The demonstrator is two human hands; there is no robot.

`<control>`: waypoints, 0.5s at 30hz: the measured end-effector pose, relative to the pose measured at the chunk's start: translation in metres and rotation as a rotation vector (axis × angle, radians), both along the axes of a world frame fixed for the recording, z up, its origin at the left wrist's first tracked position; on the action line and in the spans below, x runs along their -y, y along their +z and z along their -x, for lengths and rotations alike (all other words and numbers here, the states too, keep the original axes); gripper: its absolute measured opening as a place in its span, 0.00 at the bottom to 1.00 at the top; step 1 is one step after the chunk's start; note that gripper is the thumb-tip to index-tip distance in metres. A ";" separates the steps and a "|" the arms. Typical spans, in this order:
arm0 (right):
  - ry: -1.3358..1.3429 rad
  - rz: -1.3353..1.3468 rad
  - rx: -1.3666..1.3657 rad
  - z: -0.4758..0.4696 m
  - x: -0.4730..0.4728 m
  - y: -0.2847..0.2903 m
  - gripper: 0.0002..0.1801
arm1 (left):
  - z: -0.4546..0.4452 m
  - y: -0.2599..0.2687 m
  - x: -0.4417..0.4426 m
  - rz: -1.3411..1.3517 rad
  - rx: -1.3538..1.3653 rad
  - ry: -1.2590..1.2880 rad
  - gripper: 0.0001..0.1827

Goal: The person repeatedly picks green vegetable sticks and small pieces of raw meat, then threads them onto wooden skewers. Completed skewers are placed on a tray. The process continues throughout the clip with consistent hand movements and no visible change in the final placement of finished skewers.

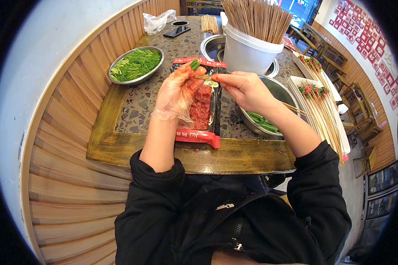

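My left hand (180, 89), in a clear plastic glove smeared red, holds a piece of green stalk (194, 65) and what looks like red meat in its fingers. My right hand (245, 89), bare with reddened fingertips, grips thin wooden skewers (293, 107) whose front ends reach the left hand's fingers. Below both hands lies an opened black and red package (215, 114) of raw red meat (201, 111). Right of it, a steel bowl (287, 89) of cut green stalks (262, 122) is partly hidden by my right forearm.
A steel bowl (146, 76) of chopped greens stands left. Behind are a white bucket (248, 54) full of skewers, a phone (177, 31), a plastic bag (159, 21) and a skewer bundle (209, 24). White trays (297, 81) with loaded skewers sit right. A wood-panelled wall borders the left.
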State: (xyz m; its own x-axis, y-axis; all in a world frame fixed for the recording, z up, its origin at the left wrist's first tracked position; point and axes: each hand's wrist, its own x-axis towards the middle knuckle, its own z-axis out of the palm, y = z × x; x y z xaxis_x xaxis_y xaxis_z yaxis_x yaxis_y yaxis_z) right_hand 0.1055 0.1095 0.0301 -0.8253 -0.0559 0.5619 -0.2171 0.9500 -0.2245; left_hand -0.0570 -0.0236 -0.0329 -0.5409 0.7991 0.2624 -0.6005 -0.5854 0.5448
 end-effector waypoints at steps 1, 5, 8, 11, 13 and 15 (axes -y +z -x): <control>0.018 0.010 -0.009 0.000 0.000 0.000 0.14 | 0.001 -0.001 0.000 -0.003 0.019 -0.007 0.14; 0.003 0.055 0.013 0.004 0.001 -0.001 0.14 | 0.002 0.000 0.001 -0.068 -0.006 -0.078 0.15; 0.008 0.076 -0.058 0.006 0.003 -0.002 0.11 | -0.003 0.005 0.004 -0.081 -0.034 -0.052 0.17; -0.008 0.101 -0.042 0.005 0.004 -0.002 0.12 | -0.012 0.013 0.005 0.005 -0.076 0.086 0.20; -0.042 0.081 -0.008 0.004 0.003 0.000 0.13 | -0.018 0.019 0.004 0.048 -0.104 0.137 0.21; -0.067 0.066 -0.001 0.004 0.003 0.002 0.13 | -0.024 0.023 0.005 0.071 -0.173 0.182 0.22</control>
State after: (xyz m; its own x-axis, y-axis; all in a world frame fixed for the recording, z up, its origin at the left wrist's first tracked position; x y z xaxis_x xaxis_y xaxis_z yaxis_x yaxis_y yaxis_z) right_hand 0.1016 0.1064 0.0320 -0.8254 0.0370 0.5633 -0.1537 0.9454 -0.2873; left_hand -0.0328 -0.0287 -0.0103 -0.6297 0.7122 0.3103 -0.3828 -0.6321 0.6738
